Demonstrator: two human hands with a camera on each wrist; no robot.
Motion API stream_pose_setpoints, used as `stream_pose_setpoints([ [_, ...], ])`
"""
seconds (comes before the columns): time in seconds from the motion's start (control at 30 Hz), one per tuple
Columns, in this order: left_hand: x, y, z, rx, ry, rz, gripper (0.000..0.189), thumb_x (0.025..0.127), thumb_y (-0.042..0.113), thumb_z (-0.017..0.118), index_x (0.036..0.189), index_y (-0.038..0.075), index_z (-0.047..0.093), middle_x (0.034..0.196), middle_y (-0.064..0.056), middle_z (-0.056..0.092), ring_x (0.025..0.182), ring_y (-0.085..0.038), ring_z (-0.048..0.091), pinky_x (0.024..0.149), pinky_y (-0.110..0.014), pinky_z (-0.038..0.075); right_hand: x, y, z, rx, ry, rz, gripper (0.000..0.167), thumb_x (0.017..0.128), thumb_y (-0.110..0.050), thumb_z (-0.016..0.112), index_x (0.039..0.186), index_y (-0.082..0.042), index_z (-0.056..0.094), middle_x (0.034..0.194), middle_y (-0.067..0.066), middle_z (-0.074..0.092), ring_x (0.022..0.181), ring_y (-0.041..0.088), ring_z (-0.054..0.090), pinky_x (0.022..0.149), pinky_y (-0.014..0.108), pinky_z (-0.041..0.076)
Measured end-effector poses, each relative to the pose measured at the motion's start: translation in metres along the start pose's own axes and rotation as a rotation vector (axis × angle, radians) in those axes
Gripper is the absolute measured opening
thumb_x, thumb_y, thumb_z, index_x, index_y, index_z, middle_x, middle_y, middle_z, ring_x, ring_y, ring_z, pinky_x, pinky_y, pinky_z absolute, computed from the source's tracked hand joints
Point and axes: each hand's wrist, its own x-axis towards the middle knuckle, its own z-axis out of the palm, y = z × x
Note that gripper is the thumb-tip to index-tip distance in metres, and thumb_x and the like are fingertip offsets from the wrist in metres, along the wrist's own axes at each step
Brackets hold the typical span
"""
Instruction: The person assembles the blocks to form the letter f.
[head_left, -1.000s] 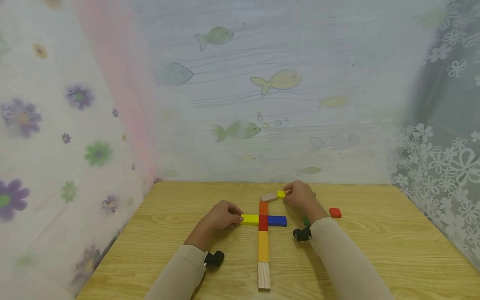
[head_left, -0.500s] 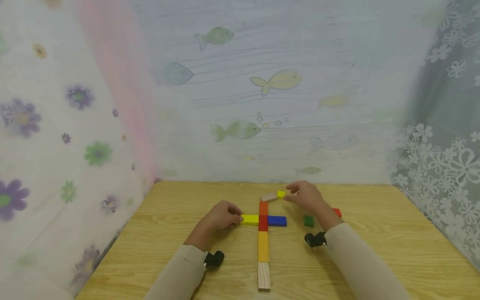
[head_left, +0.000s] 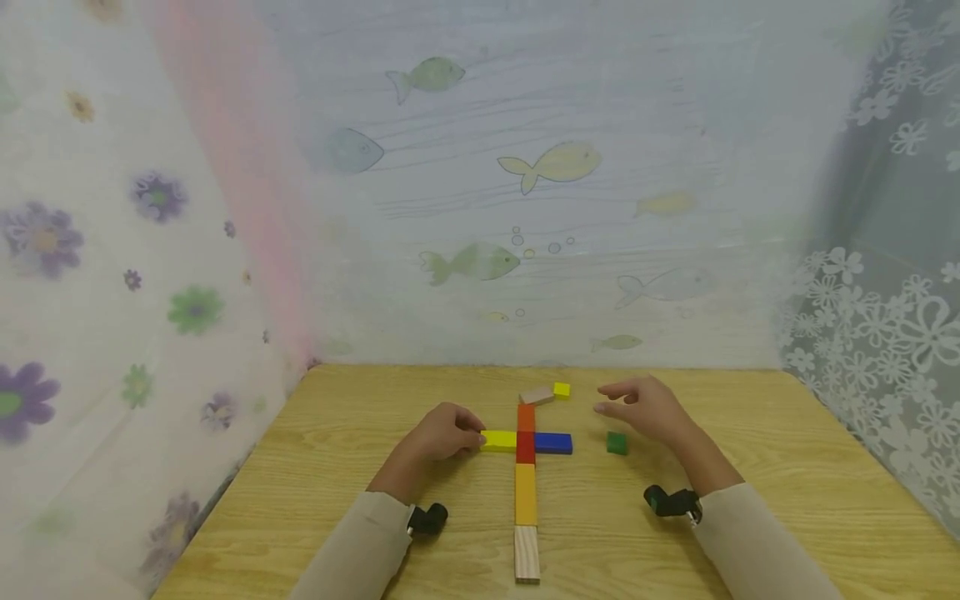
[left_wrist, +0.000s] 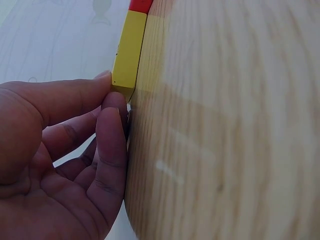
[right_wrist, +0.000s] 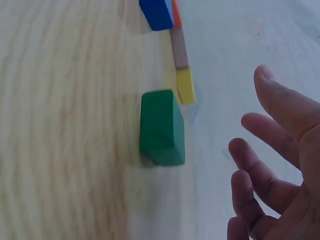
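Note:
A cross of wooden blocks lies on the table, with my left hand [head_left: 446, 432] at its left arm, a long yellow block [head_left: 498, 441]. In the left wrist view the thumb and a finger pinch this block's near end, the other fingers loosely curled. My right hand [head_left: 648, 408], holding nothing, hovers with parted fingers beyond a green block [head_left: 617, 443]. A small yellow block [head_left: 562, 391] stands to its left, against a slanted plain wood block [head_left: 537, 396]. The right wrist view shows the green block [right_wrist: 159, 125] apart from the fingers.
The cross also has a red block [head_left: 526, 447] in its middle, a blue block [head_left: 553, 443] to the right, an orange-red block [head_left: 527, 416] above, and an orange block [head_left: 526, 494] and a striped wood block [head_left: 527, 553] below. A fish-patterned sheet [head_left: 465, 192] hangs behind the table.
My right hand has let go of the small yellow block and drawn back to the right, uncovering the green block and covering a loose red block. The left hand keeps its place.

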Motion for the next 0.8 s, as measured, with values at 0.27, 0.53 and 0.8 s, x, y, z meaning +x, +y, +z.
stream_pose_setpoints([
  [0.27, 0.001, -0.005, 0.001, -0.003, 0.012, -0.005, 0.019, 0.097, 0.014, 0.072, 0.113, 0.003, 0.074, 0.095, -0.007, 0.071, 0.077, -0.016, 0.064, 0.07, -0.029, 0.055, -0.015, 0.017, -0.003, 0.039, 0.0, 0.004, 0.054, 0.095, -0.049, 0.073, 0.134, -0.012, 0.071, 0.129, 0.016, 0.07, 0.115, 0.037, 0.064, 0.091, 0.052, 0.056],
  [0.53, 0.002, -0.006, -0.001, -0.016, 0.009, 0.016, 0.021, 0.098, 0.013, 0.071, 0.115, 0.002, 0.074, 0.095, -0.007, 0.071, 0.076, -0.016, 0.062, 0.069, -0.029, 0.055, -0.019, 0.025, -0.004, 0.096, -0.028, 0.001, 0.055, 0.093, -0.043, 0.077, 0.135, -0.008, 0.07, 0.13, 0.019, 0.069, 0.113, 0.033, 0.068, 0.091, 0.049, 0.058],
  [0.8, 0.002, -0.004, -0.001, -0.004, 0.005, 0.019, 0.02, 0.097, 0.013, 0.071, 0.114, 0.002, 0.074, 0.094, -0.007, 0.07, 0.077, -0.015, 0.062, 0.069, -0.028, 0.054, -0.022, 0.029, 0.001, 0.102, -0.052, 0.024, 0.054, 0.091, -0.041, 0.08, 0.133, -0.009, 0.071, 0.132, 0.018, 0.068, 0.117, 0.035, 0.066, 0.095, 0.05, 0.056],
])
